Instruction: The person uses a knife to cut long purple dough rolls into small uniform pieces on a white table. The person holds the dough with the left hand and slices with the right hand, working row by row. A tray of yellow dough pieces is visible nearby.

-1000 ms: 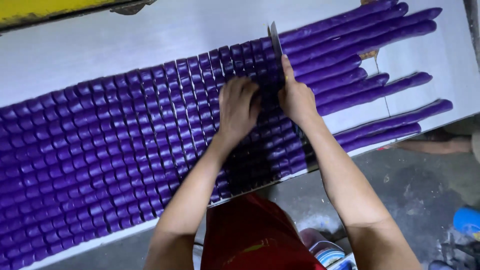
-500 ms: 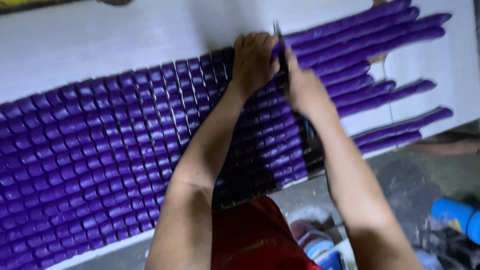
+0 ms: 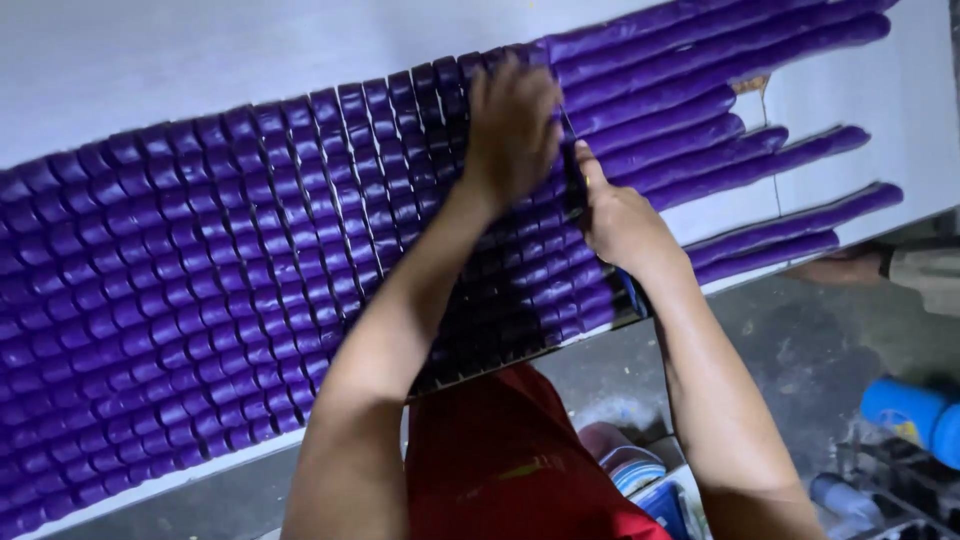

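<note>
Both your hands have moved up to the far rows since a moment ago. Your left hand (image 3: 512,125) lies flat on the cut purple pieces (image 3: 230,290), steadying them; its grip is apart. Your right hand (image 3: 618,220) is clamped on one knife (image 3: 572,170), at the border with the uncut purple ropes (image 3: 700,130). I count about ten ropes on the white tabletop (image 3: 200,60); the pieces are too many to count.

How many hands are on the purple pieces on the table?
2. The left hand presses flat on the cut purple pieces at the far rows; the right hand is just beside it, on its right, gripping a knife that is mostly hidden.
</note>
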